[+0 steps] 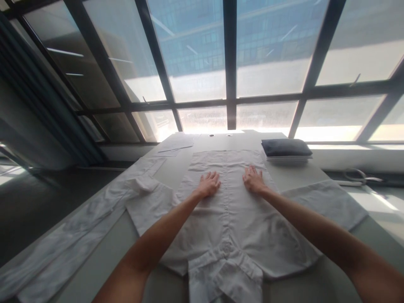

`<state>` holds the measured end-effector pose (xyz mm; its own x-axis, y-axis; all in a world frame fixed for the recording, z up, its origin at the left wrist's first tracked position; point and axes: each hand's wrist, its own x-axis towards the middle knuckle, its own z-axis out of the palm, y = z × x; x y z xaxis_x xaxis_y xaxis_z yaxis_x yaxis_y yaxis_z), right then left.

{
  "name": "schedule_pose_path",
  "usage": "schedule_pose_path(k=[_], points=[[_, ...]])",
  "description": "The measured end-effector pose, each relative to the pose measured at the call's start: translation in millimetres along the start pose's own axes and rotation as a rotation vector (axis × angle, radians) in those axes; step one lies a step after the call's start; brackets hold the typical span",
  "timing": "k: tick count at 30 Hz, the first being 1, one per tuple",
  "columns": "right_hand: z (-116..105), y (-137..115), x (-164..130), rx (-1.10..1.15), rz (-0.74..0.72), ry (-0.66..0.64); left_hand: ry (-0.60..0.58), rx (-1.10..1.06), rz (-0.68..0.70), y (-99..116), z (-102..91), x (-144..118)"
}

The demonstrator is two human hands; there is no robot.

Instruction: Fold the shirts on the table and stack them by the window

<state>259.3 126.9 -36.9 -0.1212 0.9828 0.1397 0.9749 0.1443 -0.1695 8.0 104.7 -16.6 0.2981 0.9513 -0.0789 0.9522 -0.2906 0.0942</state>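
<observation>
White shirt point(227, 219) under both flat hands point(232, 183)

Pale grey desk point(176, 168) running up to a wall of tall windows point(195, 54) with dark frames. Harsh glare along the far edge. Dark curtain point(38, 97) at left, shadowed floor point(38, 210) below. Grey-blue building point(202, 46) outside, beyond the glass.

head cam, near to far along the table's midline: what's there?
White shirt collar → buttoned placket of the white cotton shirt → left hand and right hand flat on the shirt, level with each other → shirt's far hem → bare grey table → window frame.
</observation>
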Motion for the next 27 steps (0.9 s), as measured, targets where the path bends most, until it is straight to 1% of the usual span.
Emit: schedule_pose_path(k=[2,4,6,7,9,10,12,16,18,19,20,22,24,25,27], points=[[1.5,-25.4,7.6,0.036,-0.108,0.026,0.013,-0.016,0.064,8.3,-2.9,15.3],[5.7,-50.5,16.3,0.095,-0.222,-0.001,0.041,-0.032,0.120,15.6,-2.4,30.1],[10.9,-66.5,24.6,0.141,-0.282,-0.043,0.065,-0.050,0.134,19.6,1.0,40.2],[13.2,-69.0,28.4,0.151,-0.293,-0.060,0.074,-0.055,0.132,20.0,3.1,43.0],[15.5,-61.7,36.0,0.141,-0.293,-0.081,0.083,-0.055,0.127,18.8,7.0,44.7],[15.4,-52.3,39.9,0.124,-0.284,-0.087,0.084,-0.051,0.124,17.7,8.3,44.3],[13.0,-24.5,48.7,0.076,-0.232,-0.095,0.082,-0.037,0.117,16.2,9.3,42.8],[4.6,42.1,67.7,-0.009,0.032,-0.118,0.073,-0.037,0.109,17.4,8.0,41.8],[1.1,65.7,74.1,-0.032,0.107,-0.124,0.072,-0.042,0.107,18.7,7.3,41.7],[-0.3,72.5,75.9,-0.040,0.125,-0.127,0.072,-0.043,0.104,19.1,7.0,41.6],[-1.4,75.4,76.7,-0.046,0.139,-0.128,0.071,-0.044,0.101,19.3,6.7,41.3],[-2.9,69.6,75.6,-0.067,0.161,-0.105,0.070,-0.043,0.101,19.4,5.9,40.7],[-2.8,50.3,71.9,-0.085,0.152,-0.048,0.060,-0.039,0.102,19.8,5.1,41.3],[-2.0,37.2,69.5,-0.078,0.121,-0.024,0.052,-0.036,0.106,20.3,4.9,42.5],[1.0,8.4,64.4,-0.026,-0.007,-0.022,0.037,-0.036,0.136,21.1,5.1,47.2]])
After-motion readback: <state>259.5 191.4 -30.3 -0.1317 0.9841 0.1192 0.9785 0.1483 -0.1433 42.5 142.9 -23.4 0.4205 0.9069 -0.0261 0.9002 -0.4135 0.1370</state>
